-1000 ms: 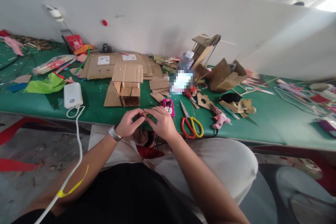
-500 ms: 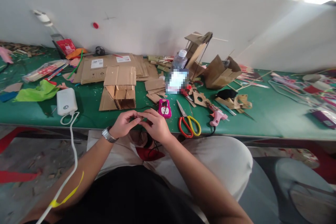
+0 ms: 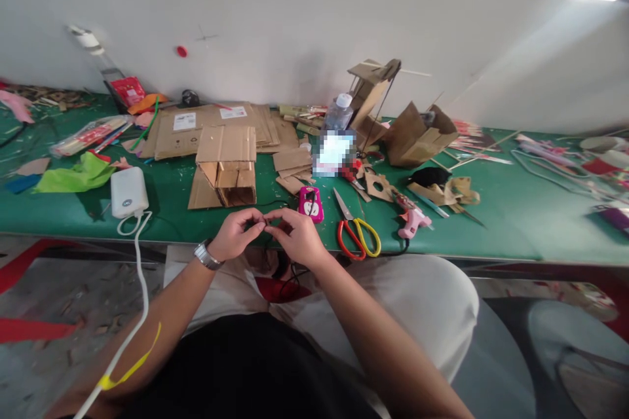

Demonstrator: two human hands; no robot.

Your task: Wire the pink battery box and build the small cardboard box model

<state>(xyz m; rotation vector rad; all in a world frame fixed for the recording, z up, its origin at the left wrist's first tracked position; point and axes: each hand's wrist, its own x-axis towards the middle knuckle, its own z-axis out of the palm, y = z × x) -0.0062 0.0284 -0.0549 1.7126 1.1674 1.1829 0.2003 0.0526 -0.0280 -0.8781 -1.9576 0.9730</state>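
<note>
My left hand (image 3: 240,234) and my right hand (image 3: 296,236) meet at the bench's front edge, fingertips pinched together. Between them is a tiny dark brown piece (image 3: 267,222), mostly covered by the fingers; its kind cannot be made out. Just behind the left hand stands a folded cardboard structure (image 3: 226,144) with an open front. A pink power socket (image 3: 311,204) with a dark cable lies beyond the right hand. Scissors (image 3: 358,229) with red and yellow handles rest to its right, followed by a pink glue gun (image 3: 413,222).
A white power bank (image 3: 128,192) with a cable running over my left arm sits at left. Flat cardboard (image 3: 164,137), a plastic bottle (image 3: 339,112), a blurred lit screen (image 3: 334,152) and a brown paper bag (image 3: 417,137) stand farther back on the green bench (image 3: 531,222).
The hands stay together, with small finger shifts; the brown piece showed more a second ago and is now mostly covered. The view swung slightly and partly back.
</note>
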